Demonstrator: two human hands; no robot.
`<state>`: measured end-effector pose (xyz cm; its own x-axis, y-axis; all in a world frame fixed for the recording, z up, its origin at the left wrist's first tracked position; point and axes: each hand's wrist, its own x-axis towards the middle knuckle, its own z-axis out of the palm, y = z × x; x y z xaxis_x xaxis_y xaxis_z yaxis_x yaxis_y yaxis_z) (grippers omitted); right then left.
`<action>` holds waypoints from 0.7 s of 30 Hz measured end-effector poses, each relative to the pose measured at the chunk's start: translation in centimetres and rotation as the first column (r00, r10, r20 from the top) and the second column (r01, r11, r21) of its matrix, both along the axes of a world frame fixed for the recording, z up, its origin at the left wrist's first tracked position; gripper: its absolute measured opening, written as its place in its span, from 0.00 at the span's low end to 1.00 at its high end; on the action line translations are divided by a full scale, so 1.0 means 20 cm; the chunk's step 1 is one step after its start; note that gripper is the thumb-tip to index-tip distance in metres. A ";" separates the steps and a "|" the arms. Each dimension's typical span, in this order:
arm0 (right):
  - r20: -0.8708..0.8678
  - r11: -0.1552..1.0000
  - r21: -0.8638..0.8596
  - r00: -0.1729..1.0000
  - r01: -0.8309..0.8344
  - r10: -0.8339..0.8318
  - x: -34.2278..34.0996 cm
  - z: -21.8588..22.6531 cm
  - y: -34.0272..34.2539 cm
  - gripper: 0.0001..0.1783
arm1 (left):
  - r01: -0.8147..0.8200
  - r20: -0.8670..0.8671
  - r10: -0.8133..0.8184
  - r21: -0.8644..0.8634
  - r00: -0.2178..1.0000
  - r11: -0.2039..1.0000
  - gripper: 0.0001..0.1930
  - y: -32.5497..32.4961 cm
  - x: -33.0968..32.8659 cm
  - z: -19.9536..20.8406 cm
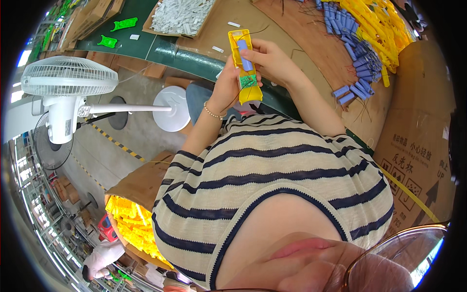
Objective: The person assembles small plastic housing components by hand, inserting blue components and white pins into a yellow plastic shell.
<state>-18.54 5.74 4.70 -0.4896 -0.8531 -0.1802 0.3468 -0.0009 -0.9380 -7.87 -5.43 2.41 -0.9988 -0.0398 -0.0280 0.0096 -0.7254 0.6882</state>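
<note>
My left hand [225, 86] is closed around a long yellow plastic housing [251, 95], held tilted over the table's near edge. Inside the housing lies a blue cylindrical battery [242, 45], and below it a small green circuit board [248, 81] with thin dark wires. The thumb of my right hand [270, 59] presses on the battery, its fingers curled at the housing's right side. Dark wire strands stick out past the housing's upper end.
Several blue batteries [361, 63] with wires are heaped at the right beside yellow housings [382, 24]. A box of white pieces [181, 17] stands at the back. Green plastic parts [124, 24] lie left, above a white fan [68, 78]. A carton of yellow parts [134, 224] stands lower left.
</note>
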 end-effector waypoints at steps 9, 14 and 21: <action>-0.121 0.993 0.098 0.992 0.058 -0.046 0.03 -0.03 -0.04 0.17 | -0.072 0.167 0.086 -0.089 0.982 0.993 0.17 0.00 0.02 -0.03; -0.159 0.991 0.114 0.984 -0.063 0.081 -0.02 -0.07 -0.12 0.17 | -0.140 0.179 0.162 -0.129 0.970 0.982 0.16 -0.03 0.09 -0.08; -0.876 0.941 -0.156 0.397 0.300 -0.272 -0.58 0.04 -0.71 0.11 | -0.359 0.183 0.408 -0.251 0.894 0.899 0.17 -0.15 0.21 -0.05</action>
<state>-30.05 -8.46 5.52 -0.6065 -0.6337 0.4803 -0.6760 0.0930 -0.7310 -3.76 -8.47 1.48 -0.8715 -0.4479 -0.1998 0.0850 -0.5393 0.8378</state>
